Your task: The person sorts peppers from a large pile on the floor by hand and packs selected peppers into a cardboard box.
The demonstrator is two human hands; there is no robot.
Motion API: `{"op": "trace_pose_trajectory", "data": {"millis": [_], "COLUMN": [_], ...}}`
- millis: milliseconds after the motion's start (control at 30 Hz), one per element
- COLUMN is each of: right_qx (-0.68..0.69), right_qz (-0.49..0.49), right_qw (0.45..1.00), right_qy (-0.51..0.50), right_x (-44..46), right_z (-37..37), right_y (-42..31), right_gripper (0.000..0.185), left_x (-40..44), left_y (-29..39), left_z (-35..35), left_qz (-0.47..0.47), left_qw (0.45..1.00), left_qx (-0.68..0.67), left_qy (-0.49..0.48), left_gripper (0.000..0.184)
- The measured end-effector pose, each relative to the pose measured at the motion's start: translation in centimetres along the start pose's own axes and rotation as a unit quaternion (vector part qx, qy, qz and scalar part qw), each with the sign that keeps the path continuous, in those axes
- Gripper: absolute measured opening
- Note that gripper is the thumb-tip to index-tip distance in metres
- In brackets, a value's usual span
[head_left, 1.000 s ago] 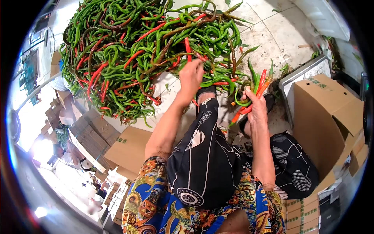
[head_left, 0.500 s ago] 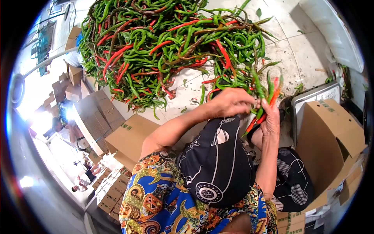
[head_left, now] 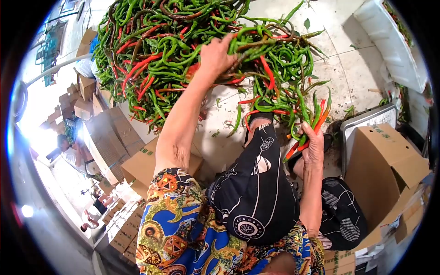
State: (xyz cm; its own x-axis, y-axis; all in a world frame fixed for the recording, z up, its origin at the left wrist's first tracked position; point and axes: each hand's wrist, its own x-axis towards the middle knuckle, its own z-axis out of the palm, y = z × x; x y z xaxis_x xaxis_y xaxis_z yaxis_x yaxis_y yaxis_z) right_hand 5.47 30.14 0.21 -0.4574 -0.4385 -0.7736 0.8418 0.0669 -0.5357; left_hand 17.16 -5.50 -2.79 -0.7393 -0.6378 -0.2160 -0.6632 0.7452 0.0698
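A heap of long green and red chilli peppers (head_left: 158, 64) lies on a tiled floor (head_left: 327, 30) in front of the person. The left hand (head_left: 214, 57) reaches onto the heap, thumb and forefinger apart among the peppers; whether its other fingers grip any cannot be told. Near the heap's right, closer to the person, the right hand (head_left: 313, 143) is closed around a small bunch of mixed peppers (head_left: 317, 114). Right of the heap stand a white container (head_left: 393, 48) and, nearer the person, an open cardboard box (head_left: 373, 167).
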Motion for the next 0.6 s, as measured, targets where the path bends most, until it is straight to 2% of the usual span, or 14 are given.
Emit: {"op": "trace_pose_trajectory", "data": {"millis": [67,133,200,267,467,500,600], "right_qx": [0.015,0.021,0.023,0.028,0.018,0.015,0.017], "right_qz": [0.002,0.010,0.018,0.014,0.002,0.002,0.005], "right_qw": [1.000,0.999,0.999,0.999,0.999,0.999,0.999], "right_qy": [0.009,0.028,0.034,0.036,0.041,0.039,0.038], "right_x": [0.5,0.8,0.9,0.9,0.9,1.0,1.3], "right_z": [-0.5,-0.7,-0.8,-0.6,-1.6,-1.6,-2.3], "right_y": [0.3,0.5,0.6,0.6,1.2,1.3,1.9], "right_gripper": [0.020,0.020,0.020,0.020,0.023,0.024,0.026], "left_x": [-3.1,-7.3,-11.0,-14.3,-19.2,-18.8,-17.8], "left_y": [3.3,4.8,6.6,7.6,7.5,7.7,6.1], "left_z": [-1.4,0.5,1.1,3.3,4.8,3.6,4.1], "left_qz": [0.030,0.124,0.132,0.185,0.135,0.132,0.099], "left_qw": [0.999,0.992,0.987,0.974,0.961,0.961,0.936], "left_qx": [0.009,-0.002,-0.086,-0.118,-0.242,-0.243,-0.334], "left_qy": [-0.030,0.038,0.027,0.051,-0.013,0.007,0.042], "left_gripper": [0.069,0.066,0.064,0.052,0.037,0.026,0.023]}}
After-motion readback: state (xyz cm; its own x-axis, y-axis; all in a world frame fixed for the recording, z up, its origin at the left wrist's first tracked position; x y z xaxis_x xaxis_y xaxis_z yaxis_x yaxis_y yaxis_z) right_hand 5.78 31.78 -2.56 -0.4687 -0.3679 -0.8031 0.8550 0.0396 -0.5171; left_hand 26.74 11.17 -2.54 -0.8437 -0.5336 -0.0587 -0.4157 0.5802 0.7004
